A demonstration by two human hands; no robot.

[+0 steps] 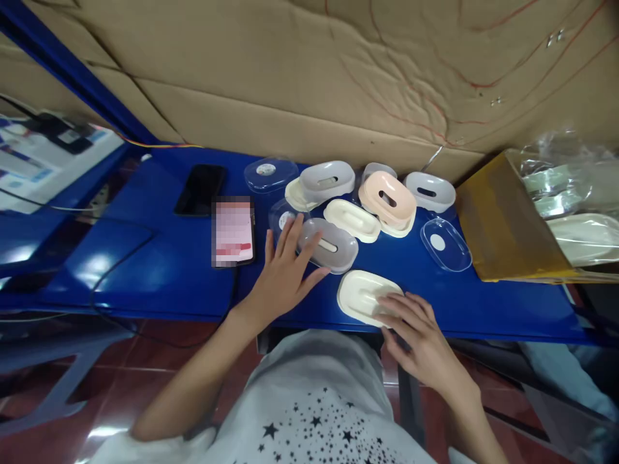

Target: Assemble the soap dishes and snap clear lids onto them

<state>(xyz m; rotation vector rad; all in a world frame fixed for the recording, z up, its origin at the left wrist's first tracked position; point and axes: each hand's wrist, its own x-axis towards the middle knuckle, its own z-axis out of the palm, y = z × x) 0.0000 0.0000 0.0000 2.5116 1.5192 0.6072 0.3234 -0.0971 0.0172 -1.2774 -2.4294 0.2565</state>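
Cardboard (pixel 251 71) spans the top of the frame, above the blue table (pixel 159 270). At right, the open box (pixel 512 219) holds cream pieces (pixel 587 238) beneath clear wrap (pixel 556 154).

The left hand (pixel 283 277), center, is spread and grasps nothing; its fingers reach over the near grey tray (pixel 336 258) and a clear lid (pixel 279 211). The right hand (pixel 416 332), lower right of center, lays its fingers on the right end of the front cream base (pixel 360 296), thumb at the near edge; whether it pinches the base cannot be told.

Upper center: the large grey tray (pixel 316 175) sits partly over a cream base (pixel 294 194). To its right, the peach tray (pixel 382 183) overlaps another cream base, with a grey tray partly hidden behind. A further grey tray (pixel 442 196) stands beside the box. The slotted trays hold no loose items. The middle cream base (pixel 345 216) shows a raised oblong center.

Labelled clear lids lie upper center and right (pixel 449 248); two phones, one dark (pixel 200 189), one lit (pixel 235 225), lie left of center.
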